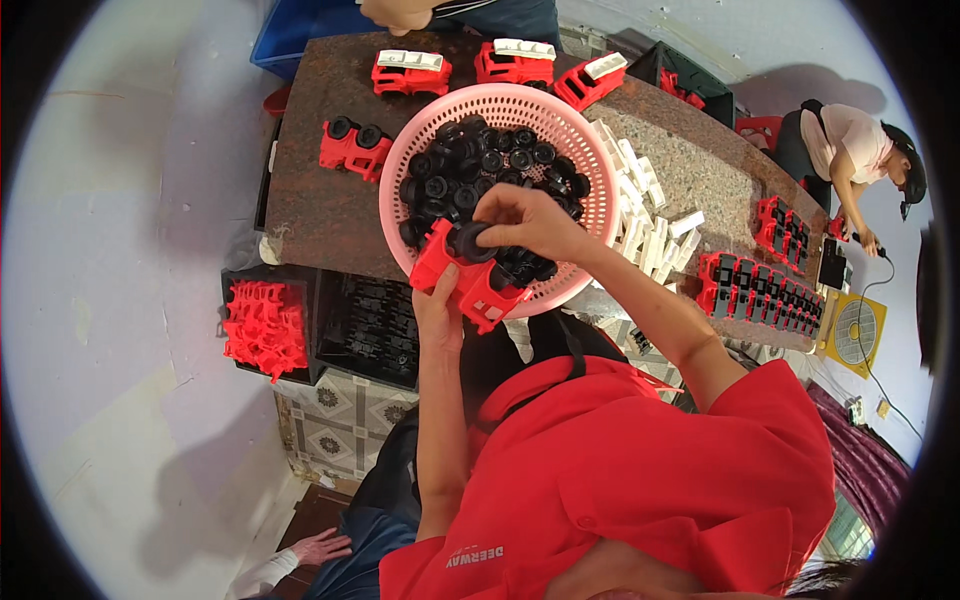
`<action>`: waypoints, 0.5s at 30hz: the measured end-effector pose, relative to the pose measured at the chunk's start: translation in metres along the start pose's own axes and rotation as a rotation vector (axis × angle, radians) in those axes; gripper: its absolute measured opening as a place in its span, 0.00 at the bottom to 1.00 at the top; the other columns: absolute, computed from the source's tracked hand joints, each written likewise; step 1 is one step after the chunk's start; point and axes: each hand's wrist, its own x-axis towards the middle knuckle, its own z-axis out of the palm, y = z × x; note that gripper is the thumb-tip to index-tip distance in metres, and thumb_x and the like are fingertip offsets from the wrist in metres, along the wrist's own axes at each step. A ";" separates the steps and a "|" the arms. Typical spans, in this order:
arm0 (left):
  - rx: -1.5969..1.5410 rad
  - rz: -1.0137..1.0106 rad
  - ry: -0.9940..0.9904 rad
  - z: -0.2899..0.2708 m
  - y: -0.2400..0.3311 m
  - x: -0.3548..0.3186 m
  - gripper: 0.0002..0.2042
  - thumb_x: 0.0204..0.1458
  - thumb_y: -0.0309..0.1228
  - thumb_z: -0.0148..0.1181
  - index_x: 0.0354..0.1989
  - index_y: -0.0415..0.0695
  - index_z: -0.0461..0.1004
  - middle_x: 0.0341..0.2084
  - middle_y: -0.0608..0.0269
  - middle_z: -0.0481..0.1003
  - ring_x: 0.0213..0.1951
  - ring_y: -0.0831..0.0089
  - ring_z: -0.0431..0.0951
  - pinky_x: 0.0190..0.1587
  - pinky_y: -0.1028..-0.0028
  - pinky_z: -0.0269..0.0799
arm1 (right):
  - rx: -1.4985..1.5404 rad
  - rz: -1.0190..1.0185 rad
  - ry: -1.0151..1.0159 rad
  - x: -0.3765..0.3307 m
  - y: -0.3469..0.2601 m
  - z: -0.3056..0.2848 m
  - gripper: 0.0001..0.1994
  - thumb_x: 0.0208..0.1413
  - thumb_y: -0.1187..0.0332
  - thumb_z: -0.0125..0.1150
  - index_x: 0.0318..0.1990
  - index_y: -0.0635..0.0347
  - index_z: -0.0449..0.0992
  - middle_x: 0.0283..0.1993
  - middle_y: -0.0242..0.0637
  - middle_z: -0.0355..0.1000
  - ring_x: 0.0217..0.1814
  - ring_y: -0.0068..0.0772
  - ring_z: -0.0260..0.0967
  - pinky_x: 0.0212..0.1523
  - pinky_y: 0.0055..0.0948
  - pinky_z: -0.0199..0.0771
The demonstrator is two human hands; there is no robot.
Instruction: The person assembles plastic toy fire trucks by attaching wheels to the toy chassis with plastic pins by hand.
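Note:
My left hand (438, 312) is closed around the underside of a red toy truck body (484, 296), which is tilted over the near rim of a pink perforated basket (397, 160). A black toy wheel (470, 241) sits at the truck's upper side. The fingers of my right hand (528, 224) pinch this wheel against the body; whether it is fixed there, I cannot tell. Loose black wheels (460, 155) are heaped in the basket, just beyond both hands.
Around the basket stand red trucks with white tops (411, 72) and a wheeled red truck (356, 149). White parts (655, 240) lie right of it, then rows of trucks (760, 290). Crates of red parts (265, 325) and black parts (370, 330) flank the table. A co-worker (845, 150) holds a corded tool.

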 end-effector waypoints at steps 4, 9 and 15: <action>0.057 -0.049 -0.021 0.000 0.001 0.001 0.31 0.49 0.24 0.65 0.62 0.37 0.60 0.54 0.56 0.70 0.55 0.66 0.71 0.57 0.66 0.69 | -0.164 0.036 -0.006 -0.003 -0.002 -0.001 0.13 0.49 0.69 0.71 0.40 0.61 0.74 0.35 0.27 0.73 0.37 0.17 0.69 0.40 0.21 0.69; -0.023 -0.045 -0.032 -0.005 0.000 -0.001 0.50 0.44 0.19 0.68 0.71 0.41 0.36 0.59 0.52 0.63 0.56 0.63 0.70 0.59 0.64 0.69 | -0.239 0.010 0.004 -0.009 0.017 0.004 0.24 0.51 0.65 0.67 0.55 0.60 0.68 0.47 0.37 0.71 0.49 0.27 0.68 0.50 0.28 0.68; 0.223 0.077 0.070 0.019 -0.018 -0.022 0.49 0.42 0.16 0.67 0.71 0.49 0.40 0.56 0.56 0.63 0.54 0.65 0.71 0.54 0.66 0.73 | -0.107 0.083 -0.107 -0.017 0.043 0.017 0.33 0.53 0.59 0.64 0.65 0.58 0.58 0.52 0.46 0.68 0.54 0.34 0.66 0.57 0.31 0.65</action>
